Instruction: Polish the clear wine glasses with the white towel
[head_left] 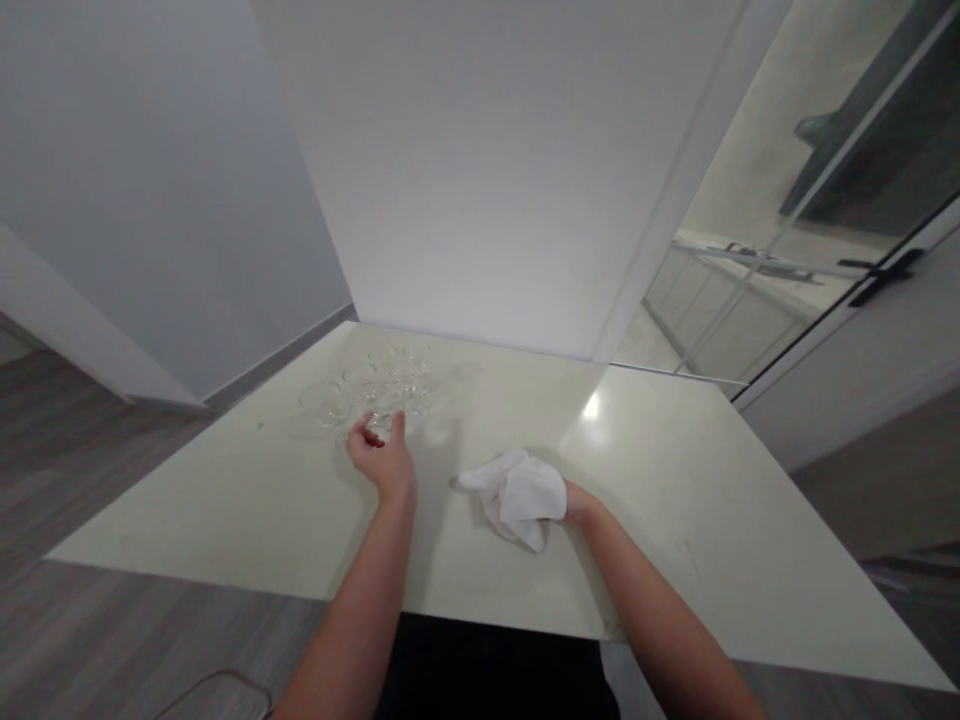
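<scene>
Several clear drinking glasses [367, 385] stand close together on the left side of the pale table [247, 500]. At their near edge is my left hand [382, 460], its thumb and curled fingers apart. Part of a glass shows just beyond the fingertips; whether they touch it is unclear. A white cloth [525, 495] is draped over my right hand [576, 502], which holds it a little above the table. The cloth hides the fingers of that hand, and only the wrist side shows.
A white wall [480, 180] rises behind the table's far edge. Right of it, a glass-paned door [810, 220] with a black handle [885, 275] shows a counter beyond. A thin cable [217, 678] lies on the wood-look floor at the lower left.
</scene>
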